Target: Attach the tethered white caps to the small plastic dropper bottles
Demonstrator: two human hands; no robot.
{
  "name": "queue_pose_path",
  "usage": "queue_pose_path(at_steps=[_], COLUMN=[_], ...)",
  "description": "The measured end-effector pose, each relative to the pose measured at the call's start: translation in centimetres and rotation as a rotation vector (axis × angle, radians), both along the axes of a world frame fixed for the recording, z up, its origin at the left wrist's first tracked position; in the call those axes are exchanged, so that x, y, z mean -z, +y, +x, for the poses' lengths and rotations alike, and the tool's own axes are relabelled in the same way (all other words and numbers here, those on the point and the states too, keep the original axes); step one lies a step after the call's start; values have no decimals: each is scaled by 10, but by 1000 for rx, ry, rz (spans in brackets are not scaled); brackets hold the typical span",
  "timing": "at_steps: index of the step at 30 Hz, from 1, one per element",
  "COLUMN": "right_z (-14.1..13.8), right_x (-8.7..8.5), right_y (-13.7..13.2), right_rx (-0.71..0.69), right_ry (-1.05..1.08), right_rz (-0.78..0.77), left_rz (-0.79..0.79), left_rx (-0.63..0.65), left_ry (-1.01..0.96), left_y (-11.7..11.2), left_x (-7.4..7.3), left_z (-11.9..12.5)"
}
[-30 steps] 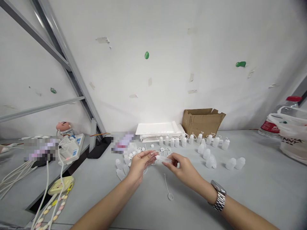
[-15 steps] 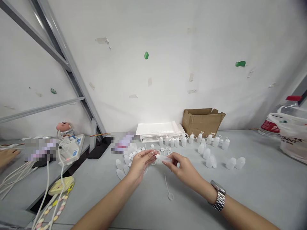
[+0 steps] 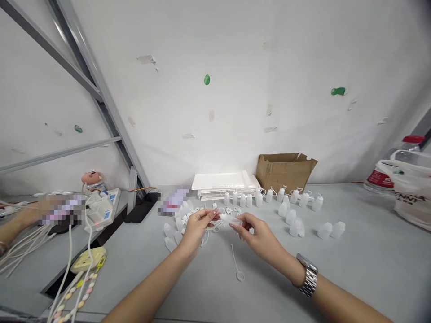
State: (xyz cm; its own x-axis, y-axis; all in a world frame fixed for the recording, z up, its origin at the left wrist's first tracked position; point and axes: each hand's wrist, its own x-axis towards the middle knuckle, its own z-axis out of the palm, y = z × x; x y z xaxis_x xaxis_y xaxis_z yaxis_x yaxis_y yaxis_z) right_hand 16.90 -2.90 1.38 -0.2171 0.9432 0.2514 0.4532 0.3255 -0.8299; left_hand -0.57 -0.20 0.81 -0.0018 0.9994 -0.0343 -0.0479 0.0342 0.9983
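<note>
At the near edge of the bench (image 3: 208,300), both bare forearms reach inward; a watch (image 3: 309,276) with a metal band encircles the right wrist. Just beyond the near edge, between the forearms, a ringed strap (image 3: 235,260) lies flat, its ring toward the viewer. To the left are a yellow case (image 3: 88,260) and a string of beads (image 3: 84,297), crossed by white cables (image 3: 69,251).

Above mid-bench, the held bottle (image 3: 231,220), small and translucent, lies nearly horizontal between the hands. The left hand (image 3: 195,228) pinches its narrow end in the fingertips; the right hand (image 3: 258,231) grasps its wider end between thumb and fingers. Whether the narrow end bears a cap cannot be told.

Left of the left hand are loose bottles (image 3: 170,244) and a cluster of white caps (image 3: 185,218); more straps lie tangled behind the hands. Right of the right hand, uncapped bottles (image 3: 296,228) stand in a scattered group. At far left, another person's hand (image 3: 33,211), partly pixelated, lies near a power strip (image 3: 103,211).

Farther back, capped bottles (image 3: 259,200) stand in a row before a white stack (image 3: 222,180) and an open carton (image 3: 284,174). Behind these rises the wall (image 3: 235,58), marked with green patches.
</note>
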Motion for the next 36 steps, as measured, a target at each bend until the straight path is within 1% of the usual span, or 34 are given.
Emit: queue_pose_path(at_steps=[4,7,11,13,17,21,26,30,33,36], right_z=[0,0,-3,-4,-5,-5,-6,-7,-6,-5], right_x=[0,2,7,9,13,15,15,14,14,14], right_y=[-1,-1,-2,-2,-3,-2,-1,1,1,1], right_rx=[-7,-9,-4,0,7,-13,-26,-65,-70,-65], right_ry=[-5,-17,-10,0,19,37,55,62,60,63], right_rz=[14,8,-19,-36,-55,-76,-80,-81,-80,-74], left_rz=[33,16,-52,-70,-65,-44,-27,8,28,7], left_rx=[-20,-31,-8,8,12,13,30,49,33,16], left_ry=[49,47,-42,-88,-125,-102,-79,-79,-54,-65], left_y=[0,1,1,1,-1,-2,-1,0,0,1], left_x=[-1,4,14,16,13,9,9,5,4,5], left_z=[-1,-1,-1,-1,0,1,0,-1,-2,-2])
